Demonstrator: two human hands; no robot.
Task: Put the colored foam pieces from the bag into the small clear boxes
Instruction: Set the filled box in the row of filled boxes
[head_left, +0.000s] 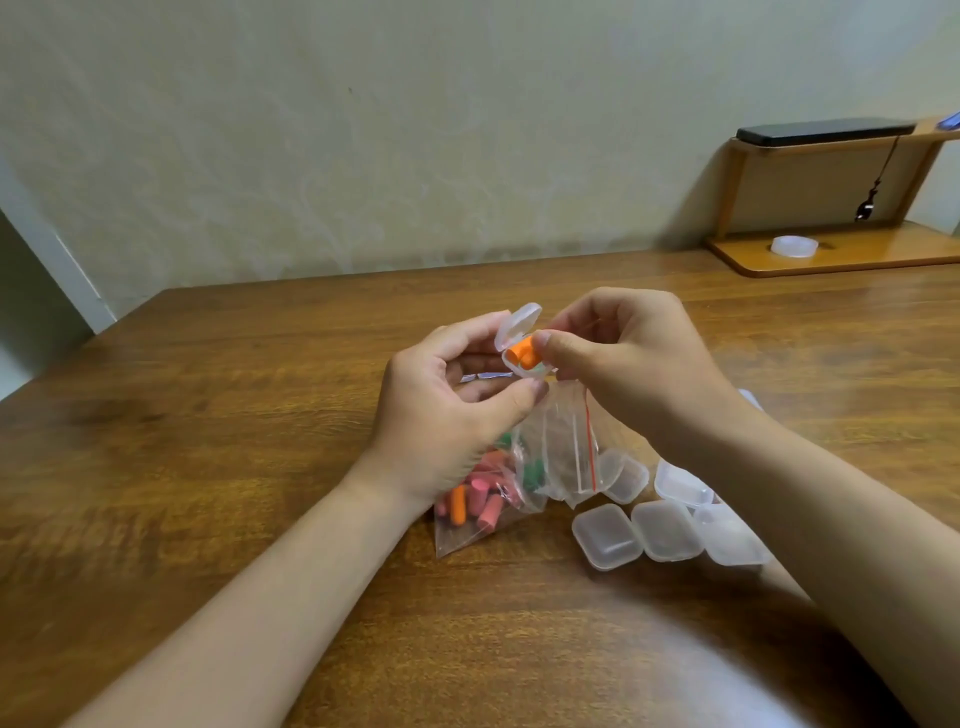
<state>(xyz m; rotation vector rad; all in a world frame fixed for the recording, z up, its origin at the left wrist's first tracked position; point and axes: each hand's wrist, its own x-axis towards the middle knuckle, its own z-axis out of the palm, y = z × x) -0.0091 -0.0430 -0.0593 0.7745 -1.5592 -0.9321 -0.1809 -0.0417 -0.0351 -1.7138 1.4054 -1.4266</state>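
Closed small clear boxes (605, 538) sit clustered on the table (208, 415) under the right wrist, and the bag (498, 488) of foam pieces lies beneath the left hand (447, 410). That hand grips an open box (519, 338), lid tilted up. The right hand (623, 358) pinches an orange foam piece (522, 356) sitting in it.

Home room, wooden desk (208, 415) against plain wall, small wooden shelf (831, 254) holding phone (826, 132)

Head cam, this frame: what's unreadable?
- Head view: count of orange foam pieces in the open box; right hand thumb covers them.
- Head view: bag contents partly behind left hand.
- Head view: how many closed boxes total; right forearm hides some.
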